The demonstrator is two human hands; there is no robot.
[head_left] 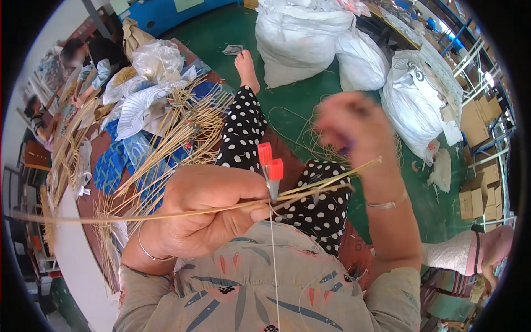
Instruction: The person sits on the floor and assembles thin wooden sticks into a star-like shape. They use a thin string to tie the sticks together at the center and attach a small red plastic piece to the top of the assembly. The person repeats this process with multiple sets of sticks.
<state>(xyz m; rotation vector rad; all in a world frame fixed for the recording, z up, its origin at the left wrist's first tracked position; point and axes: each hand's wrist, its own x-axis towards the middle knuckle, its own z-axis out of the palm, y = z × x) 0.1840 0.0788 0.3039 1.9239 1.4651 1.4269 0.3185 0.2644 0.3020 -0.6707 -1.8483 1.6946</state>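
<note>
My left hand (215, 207) is closed round a small bundle of thin tan cane strips (315, 191) held crosswise over my lap. Some strips run far out to the left, while short ends stick out to the right. At the thumb and forefinger, two small pieces with red caps (275, 169) and greyish lower parts stand up from the bundle. A thin white string (274, 260) hangs from that spot down across my patterned top. My right hand (354, 124) is raised to the right, away from the bundle. Motion smears its fingers, and something dark purple shows near them.
Many cane strips (188, 130) lie piled over blue cloth and plastic at the left. Loose coils of thin cord (298, 138) are on the green floor. Large white sacks (298, 44) stand ahead; cardboard boxes (478, 193) fill the right side. Other people (94, 63) work at the far left.
</note>
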